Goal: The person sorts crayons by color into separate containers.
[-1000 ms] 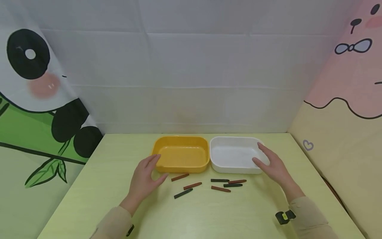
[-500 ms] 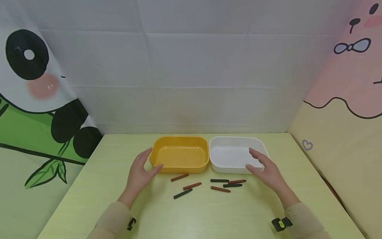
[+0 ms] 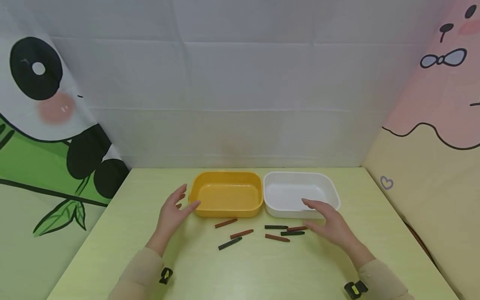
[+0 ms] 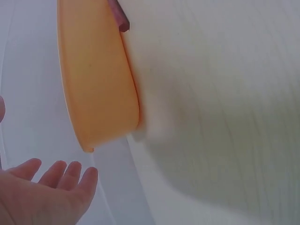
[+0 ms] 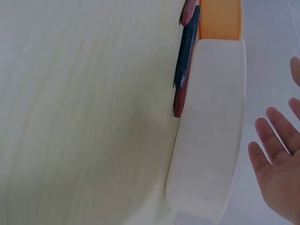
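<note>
My left hand (image 3: pixel 171 214) hovers by the left end of the yellow tray (image 3: pixel 228 211), thumb and fingers spread, holding nothing. In the left wrist view its fingers (image 4: pixel 70 176) are apart from the tray's wall. My right hand (image 3: pixel 331 223) is over the front right of the white tray (image 3: pixel 296 213), also with nothing in it, its thumb overlapping a brown crayon (image 3: pixel 296 228) in the head view. Close to that one lie dark crayons (image 3: pixel 276 227) and another brown crayon (image 3: pixel 277 238). In front of the yellow tray are two brown crayons (image 3: pixel 241 233) and a dark crayon (image 3: pixel 230 243).
Both trays stand side by side near the back of the pale wooden table (image 3: pixel 240 275). A white cloth backdrop (image 3: pixel 240 100) rises behind it. Cartoon-printed panels flank the table, a panda (image 3: pixel 56 108) on the left and a pink figure (image 3: pixel 438 96) on the right.
My right hand has moved left and a little toward me, from the white tray's right end toward the crayons. The left hand has drawn slightly left, away from the yellow tray.
</note>
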Action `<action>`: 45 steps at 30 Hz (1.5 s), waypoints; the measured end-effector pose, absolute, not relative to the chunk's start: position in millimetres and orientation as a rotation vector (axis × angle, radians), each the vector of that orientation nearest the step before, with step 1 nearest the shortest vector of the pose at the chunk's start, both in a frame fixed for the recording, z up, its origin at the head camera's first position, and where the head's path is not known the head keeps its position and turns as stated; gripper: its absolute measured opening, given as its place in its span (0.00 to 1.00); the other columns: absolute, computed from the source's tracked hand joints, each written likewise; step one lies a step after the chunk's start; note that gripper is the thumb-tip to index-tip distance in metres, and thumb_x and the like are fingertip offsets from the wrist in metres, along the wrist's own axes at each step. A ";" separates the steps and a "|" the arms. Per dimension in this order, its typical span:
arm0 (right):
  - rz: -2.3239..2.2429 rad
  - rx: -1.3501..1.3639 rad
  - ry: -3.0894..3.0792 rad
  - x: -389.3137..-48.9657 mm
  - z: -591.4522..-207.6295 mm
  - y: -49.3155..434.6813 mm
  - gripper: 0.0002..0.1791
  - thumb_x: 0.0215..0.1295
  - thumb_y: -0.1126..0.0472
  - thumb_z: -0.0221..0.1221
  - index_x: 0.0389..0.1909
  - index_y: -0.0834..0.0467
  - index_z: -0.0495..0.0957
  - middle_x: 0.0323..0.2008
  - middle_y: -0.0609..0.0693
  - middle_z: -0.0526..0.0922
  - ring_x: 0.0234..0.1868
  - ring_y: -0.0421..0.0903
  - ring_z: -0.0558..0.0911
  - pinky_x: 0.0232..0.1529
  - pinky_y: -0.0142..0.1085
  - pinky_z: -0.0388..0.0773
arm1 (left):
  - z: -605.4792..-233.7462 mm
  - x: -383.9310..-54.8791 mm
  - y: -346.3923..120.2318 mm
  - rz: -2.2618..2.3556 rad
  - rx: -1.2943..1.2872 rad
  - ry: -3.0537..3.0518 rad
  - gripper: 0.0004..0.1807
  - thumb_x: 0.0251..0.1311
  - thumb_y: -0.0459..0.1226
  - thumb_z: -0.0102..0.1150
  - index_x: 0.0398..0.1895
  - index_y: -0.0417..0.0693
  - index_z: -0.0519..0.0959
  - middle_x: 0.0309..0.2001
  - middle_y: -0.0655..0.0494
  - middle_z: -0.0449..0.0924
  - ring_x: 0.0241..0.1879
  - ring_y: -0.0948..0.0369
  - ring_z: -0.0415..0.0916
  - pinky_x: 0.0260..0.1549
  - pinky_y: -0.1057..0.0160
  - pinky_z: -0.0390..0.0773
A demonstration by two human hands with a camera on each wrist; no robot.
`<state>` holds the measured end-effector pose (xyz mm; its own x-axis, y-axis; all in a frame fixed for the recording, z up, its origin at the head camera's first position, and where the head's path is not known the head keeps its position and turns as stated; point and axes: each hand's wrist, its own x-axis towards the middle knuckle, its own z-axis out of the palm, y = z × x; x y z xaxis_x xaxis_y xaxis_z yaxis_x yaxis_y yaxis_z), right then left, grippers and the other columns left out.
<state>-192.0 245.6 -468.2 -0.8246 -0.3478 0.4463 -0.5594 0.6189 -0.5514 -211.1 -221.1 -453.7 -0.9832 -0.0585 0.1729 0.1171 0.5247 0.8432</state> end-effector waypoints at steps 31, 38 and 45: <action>0.849 1.075 -2.566 -189.6 -483.3 210.2 0.36 0.48 0.60 0.77 0.62 0.54 0.77 0.59 0.48 0.79 0.58 0.50 0.77 0.58 0.48 0.74 | -451.9 -251.3 -245.9 -2.024 0.082 -2.708 0.49 0.63 0.42 0.67 0.78 0.37 0.47 0.72 0.31 0.53 0.63 0.39 0.69 0.56 0.50 0.77; 0.815 1.135 -2.566 -189.1 -484.4 203.3 0.35 0.48 0.59 0.77 0.61 0.57 0.78 0.58 0.49 0.80 0.58 0.52 0.77 0.59 0.50 0.74 | -453.0 -256.2 -251.5 -2.123 0.087 -2.648 0.46 0.65 0.38 0.65 0.77 0.34 0.48 0.72 0.30 0.53 0.64 0.38 0.67 0.51 0.50 0.81; 0.760 1.126 -2.656 -188.2 -484.9 193.9 0.33 0.49 0.58 0.76 0.59 0.57 0.79 0.54 0.48 0.82 0.55 0.50 0.78 0.58 0.48 0.76 | -456.7 -261.7 -254.6 -2.131 0.132 -2.644 0.41 0.66 0.34 0.62 0.76 0.33 0.52 0.71 0.29 0.56 0.63 0.38 0.68 0.48 0.50 0.82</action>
<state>-188.2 193.9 -484.9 -0.7041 -0.6278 0.3317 -0.7082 0.5875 -0.3914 -261.7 -254.6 -456.7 -0.9642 0.1002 -0.2457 -0.2188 0.2237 0.9498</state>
